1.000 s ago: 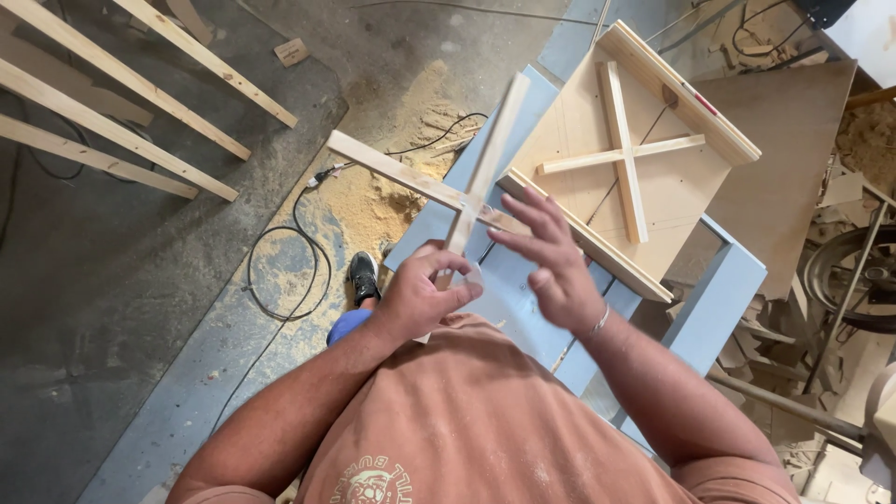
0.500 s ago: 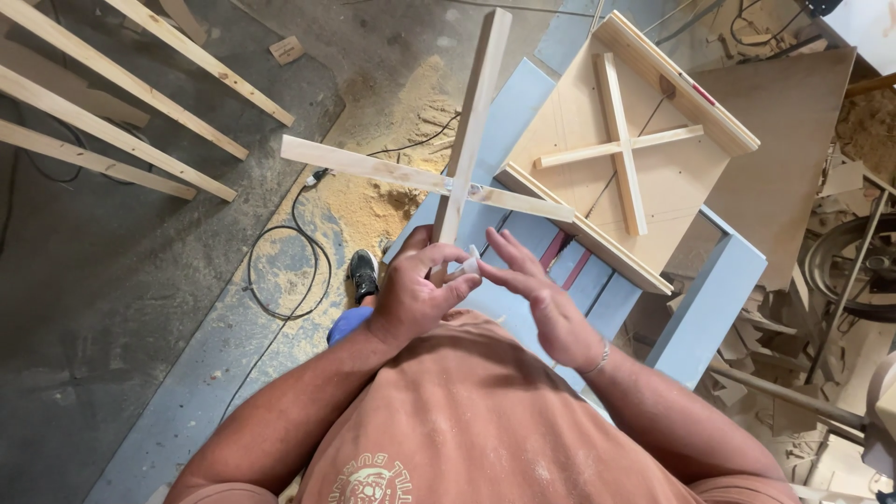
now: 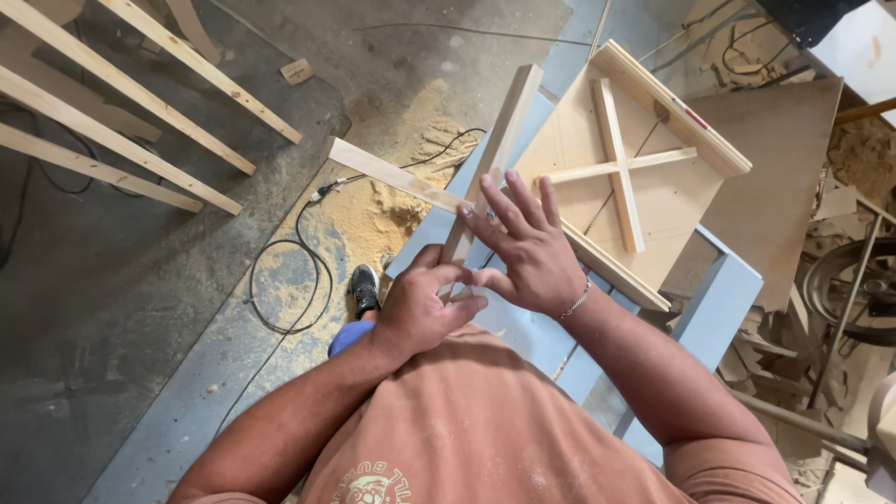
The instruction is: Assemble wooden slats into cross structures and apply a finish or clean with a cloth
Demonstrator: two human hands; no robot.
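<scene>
A grey concrete floor (image 3: 112, 308) fills the left of the view, dusted with a pale sawdust pile (image 3: 383, 210) near its middle; over it stands a light-blue workbench (image 3: 719, 299), running from upper centre down to the right; on the bench's far end lies a square plywood panel (image 3: 653, 187) with raised edge strips and a wooden cross of 2 thin slats fixed on its face; at upper left, 4 long pale wooden battens (image 3: 121, 140) lie slanted across the floor; a black power cable (image 3: 289, 280) loops over the sawdust, near a black shoe (image 3: 365, 287); closer to the person, a slat cross (image 3: 485, 168) made of 2 pale slats is held up above the near end of the bench, 1 slat pointing away and up to the right, the other running off to the left over the sawdust; the left hand (image 3: 420, 308) is curled closed around the near end of the long slat; the right hand (image 3: 527, 247) is spread open, fingers extended, its palm laid flat against the slats just above the left hand, the 2 hands touching at the thumbs; a thin bracelet (image 3: 576, 303) sits on the right wrist.
</scene>
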